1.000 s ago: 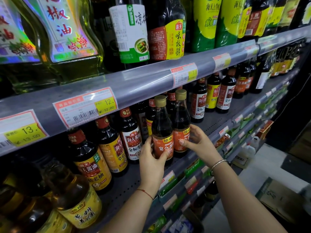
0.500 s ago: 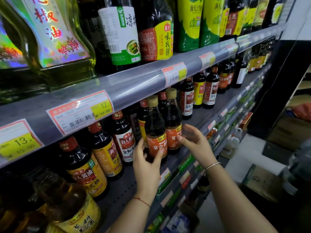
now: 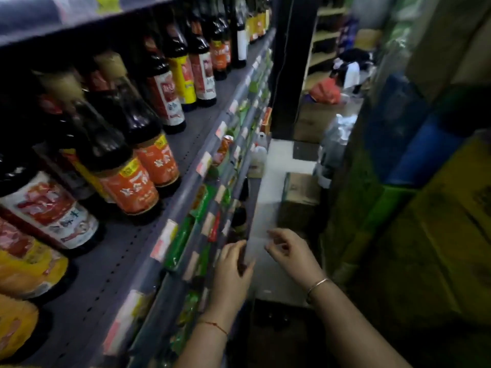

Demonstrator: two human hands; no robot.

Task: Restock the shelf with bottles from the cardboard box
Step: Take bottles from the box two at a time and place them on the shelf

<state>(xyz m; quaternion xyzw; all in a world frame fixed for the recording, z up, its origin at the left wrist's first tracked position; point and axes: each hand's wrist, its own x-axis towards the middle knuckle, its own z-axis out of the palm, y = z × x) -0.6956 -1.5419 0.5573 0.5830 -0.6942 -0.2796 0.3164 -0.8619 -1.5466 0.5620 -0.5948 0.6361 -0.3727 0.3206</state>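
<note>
Both hands have left the two orange-labelled dark glass bottles (image 3: pixel 138 179) at frame left. Left hand (image 3: pixel 233 272) and right hand (image 3: pixel 289 251), loosely open and empty, hang lower centre. Next: reaching the brown cardboard box (image 3: pixel 300 197) on the floor, right of centre.

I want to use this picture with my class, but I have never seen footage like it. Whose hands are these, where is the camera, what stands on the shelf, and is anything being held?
There is no machine here: a person wears a wide-angle camera on the head, so you look forward and down along their own arms. The picture is blurred.

The left hand, with a red thread at the wrist, and the right hand, with a thin bangle, are both in front of the shelf edge. Both are empty, fingers loosely open.

On the shelf stand dark sauce bottles; the two orange-labelled bottles are nearest the edge. Down on the floor sits a cardboard box.
</note>
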